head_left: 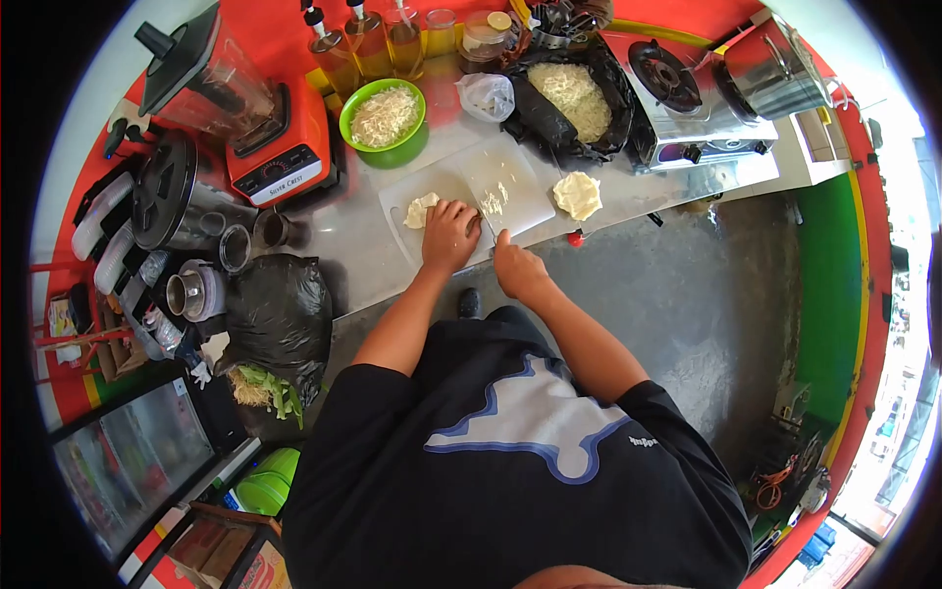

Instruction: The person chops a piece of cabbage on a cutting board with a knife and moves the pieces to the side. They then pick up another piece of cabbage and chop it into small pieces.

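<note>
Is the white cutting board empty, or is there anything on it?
Not empty: small pale strips lie scattered on the white cutting board, and a larger pale piece sits on it by the left hand.

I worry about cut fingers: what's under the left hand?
A pale, irregular piece shows beside the left hand, on the white rectangular cutting board; whatever the hand covers cannot be seen.

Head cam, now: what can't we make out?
- Knife: head view, handle hidden inside the right hand.
- Pale piece: head view, one end covered by the left hand.
- Black bag: head view, opaque plastic hides most contents.
- Shirt lettering: head view, too small to read surely.
</note>
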`<state>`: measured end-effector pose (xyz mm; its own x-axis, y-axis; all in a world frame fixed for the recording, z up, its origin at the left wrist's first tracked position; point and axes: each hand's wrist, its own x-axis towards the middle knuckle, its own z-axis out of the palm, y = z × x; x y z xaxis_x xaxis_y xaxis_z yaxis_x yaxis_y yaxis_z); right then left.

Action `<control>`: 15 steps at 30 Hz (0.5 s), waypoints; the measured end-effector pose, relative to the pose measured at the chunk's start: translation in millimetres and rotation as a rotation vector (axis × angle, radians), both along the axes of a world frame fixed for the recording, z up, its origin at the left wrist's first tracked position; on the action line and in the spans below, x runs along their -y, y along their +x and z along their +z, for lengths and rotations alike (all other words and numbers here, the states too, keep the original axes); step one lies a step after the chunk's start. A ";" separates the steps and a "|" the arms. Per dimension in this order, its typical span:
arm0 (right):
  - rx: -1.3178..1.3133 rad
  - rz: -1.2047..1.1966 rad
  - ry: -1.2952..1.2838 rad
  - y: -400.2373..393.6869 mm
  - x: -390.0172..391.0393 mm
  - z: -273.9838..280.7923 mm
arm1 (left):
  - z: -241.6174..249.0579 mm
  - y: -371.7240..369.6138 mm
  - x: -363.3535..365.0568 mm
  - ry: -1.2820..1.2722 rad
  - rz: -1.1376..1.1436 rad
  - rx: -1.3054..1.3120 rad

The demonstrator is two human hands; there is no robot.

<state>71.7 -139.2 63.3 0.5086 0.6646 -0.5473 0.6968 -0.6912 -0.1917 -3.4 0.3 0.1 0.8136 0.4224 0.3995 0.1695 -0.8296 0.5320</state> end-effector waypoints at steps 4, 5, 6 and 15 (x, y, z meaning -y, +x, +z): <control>-0.010 -0.071 0.063 1.9 -4.4 -11.1 | 1.3 0.1 0.8 0.009 -0.002 0.009; -0.006 -0.057 0.090 5.9 -7.6 -10.7 | 1.1 1.2 0.7 0.017 -0.016 0.010; -0.004 -0.068 0.098 7.8 -9.2 -4.7 | 1.0 1.9 0.7 0.017 -0.007 0.027; 0.055 -0.097 0.146 -15.8 -2.0 -13.1 | 1.2 0.9 -0.4 0.023 0.020 0.021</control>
